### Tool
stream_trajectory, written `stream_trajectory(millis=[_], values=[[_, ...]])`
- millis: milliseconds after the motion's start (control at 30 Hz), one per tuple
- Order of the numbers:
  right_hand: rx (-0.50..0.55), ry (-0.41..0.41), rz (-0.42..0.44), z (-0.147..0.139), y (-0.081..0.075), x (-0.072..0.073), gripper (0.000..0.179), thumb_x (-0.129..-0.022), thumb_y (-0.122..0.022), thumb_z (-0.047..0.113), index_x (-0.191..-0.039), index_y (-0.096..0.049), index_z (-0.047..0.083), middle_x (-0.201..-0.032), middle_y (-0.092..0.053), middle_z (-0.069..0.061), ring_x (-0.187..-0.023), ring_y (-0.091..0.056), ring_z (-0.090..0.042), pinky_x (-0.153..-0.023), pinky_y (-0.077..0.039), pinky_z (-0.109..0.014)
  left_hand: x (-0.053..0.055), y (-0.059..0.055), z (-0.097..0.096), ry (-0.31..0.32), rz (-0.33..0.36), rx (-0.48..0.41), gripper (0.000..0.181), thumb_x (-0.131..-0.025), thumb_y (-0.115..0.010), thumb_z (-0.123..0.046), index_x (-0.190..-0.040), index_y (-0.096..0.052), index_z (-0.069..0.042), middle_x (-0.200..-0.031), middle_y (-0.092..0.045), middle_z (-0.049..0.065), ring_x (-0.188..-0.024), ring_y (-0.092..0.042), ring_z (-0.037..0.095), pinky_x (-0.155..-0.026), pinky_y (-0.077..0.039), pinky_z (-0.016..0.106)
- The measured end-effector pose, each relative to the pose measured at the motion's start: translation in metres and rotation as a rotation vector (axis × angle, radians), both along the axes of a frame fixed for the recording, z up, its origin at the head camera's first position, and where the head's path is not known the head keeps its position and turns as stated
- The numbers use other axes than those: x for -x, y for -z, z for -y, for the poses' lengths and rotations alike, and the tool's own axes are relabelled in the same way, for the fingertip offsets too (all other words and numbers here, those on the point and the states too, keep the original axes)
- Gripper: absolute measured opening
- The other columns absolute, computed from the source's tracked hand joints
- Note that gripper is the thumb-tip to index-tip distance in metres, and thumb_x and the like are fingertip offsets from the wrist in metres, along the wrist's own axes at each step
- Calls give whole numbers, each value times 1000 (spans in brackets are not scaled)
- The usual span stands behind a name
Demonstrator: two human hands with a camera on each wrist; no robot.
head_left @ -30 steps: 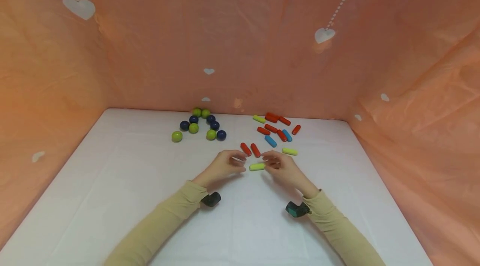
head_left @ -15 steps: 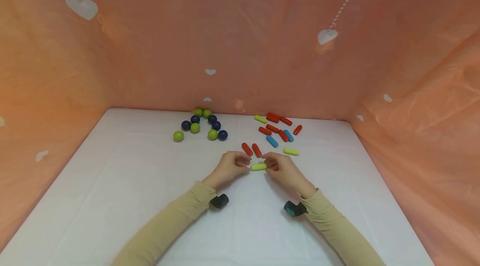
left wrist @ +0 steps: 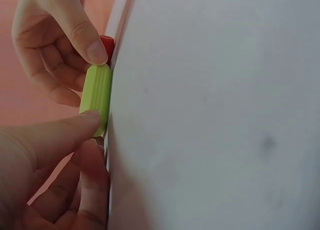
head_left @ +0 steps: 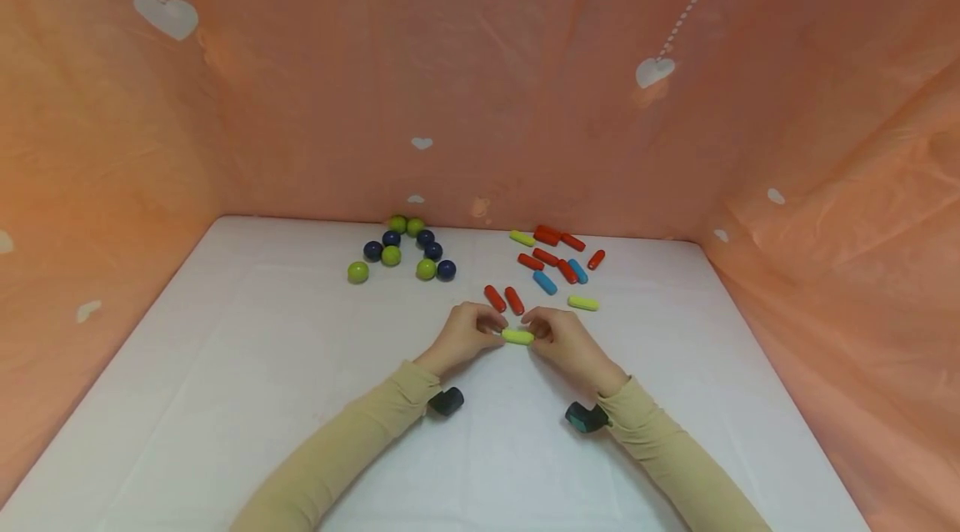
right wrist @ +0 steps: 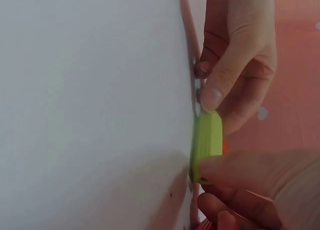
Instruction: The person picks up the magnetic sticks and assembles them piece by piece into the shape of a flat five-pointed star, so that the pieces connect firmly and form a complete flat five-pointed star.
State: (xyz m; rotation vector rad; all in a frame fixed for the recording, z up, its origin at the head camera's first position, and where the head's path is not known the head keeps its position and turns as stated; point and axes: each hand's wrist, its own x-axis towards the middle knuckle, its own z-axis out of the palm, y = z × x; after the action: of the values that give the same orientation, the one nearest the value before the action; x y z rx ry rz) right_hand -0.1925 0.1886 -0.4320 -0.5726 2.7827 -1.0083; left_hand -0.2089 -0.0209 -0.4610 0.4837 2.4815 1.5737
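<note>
A short yellow-green stick (head_left: pixel 517 337) with ribbed sides lies crosswise between my two hands. My left hand (head_left: pixel 463 333) pinches its left end, the thumb pressed on the ribs in the left wrist view. At the opposite end, my right hand (head_left: pixel 567 342) holds it between thumb and curled fingers. The right wrist view shows both thumbs on the stick (right wrist: pixel 209 140), which is close over the white table. Two red sticks (head_left: pixel 495 298) lie side by side just beyond the fingertips.
Several red, blue and yellow-green sticks (head_left: pixel 546 258) are scattered at the back right; one yellow-green stick (head_left: pixel 582 303) lies nearer. Green and navy balls (head_left: pixel 392 256) cluster at the back left. Orange cloth (head_left: pixel 480 98) with white hearts walls the white table (head_left: pixel 225 365).
My left hand has moved right and now grips the stick's left end. The right hand's fingers have drawn in on the other end. The stick has tilted slightly.
</note>
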Motion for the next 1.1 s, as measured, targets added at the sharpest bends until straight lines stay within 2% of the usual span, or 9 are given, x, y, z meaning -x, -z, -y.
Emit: stream_trajectory(millis=[167,400,567,733,933,1100], values=[[-14,-29,-55,0,2,1,24,-87,-74,-1,-111,-71,3,-99,-72,-8,-84,-59,-15,-79,-56,-28,1,1,0,-4,-12,15,17,-84,-78,0,-101,-76,-3,-98,-74,10,-77,-58,11,-72,-50,21],[-11,-69,-57,0,2,-1,21,-88,-73,0,-108,-72,5,-101,-72,-6,-87,-59,-16,-82,-56,-29,0,2,7,23,-4,2,17,-86,-77,-3,-103,-77,-5,-100,-75,9,-80,-62,11,-76,-54,23],[25,-105,-60,4,0,-1,23,-89,-72,1,-111,-71,6,-106,-72,-6,-92,-61,-16,-87,-58,-33,0,-2,17,26,10,-15,18,-86,-78,-5,-104,-77,-6,-101,-75,8,-82,-65,11,-79,-57,23],[66,-133,-64,12,-4,3,22,-89,-72,1,-110,-71,5,-105,-72,-8,-90,-61,-16,-83,-57,-27,-1,-10,31,28,4,-28,19,-86,-77,-3,-105,-76,-5,-104,-75,9,-86,-67,13,-81,-58,26],[127,-155,-23,27,-3,6,23,-88,-71,-1,-111,-71,2,-106,-73,-11,-91,-65,-18,-84,-58,-27,-5,-14,50,26,11,-19,18,-87,-77,-5,-105,-76,-6,-104,-75,8,-90,-69,13,-87,-59,30],[156,-156,61,41,4,6,22,-89,-71,2,-111,-70,5,-108,-73,-8,-92,-66,-16,-84,-60,-25,-9,-7,68,27,20,-11,15,-87,-77,-6,-102,-76,-4,-99,-76,9,-86,-71,12,-85,-60,28]])
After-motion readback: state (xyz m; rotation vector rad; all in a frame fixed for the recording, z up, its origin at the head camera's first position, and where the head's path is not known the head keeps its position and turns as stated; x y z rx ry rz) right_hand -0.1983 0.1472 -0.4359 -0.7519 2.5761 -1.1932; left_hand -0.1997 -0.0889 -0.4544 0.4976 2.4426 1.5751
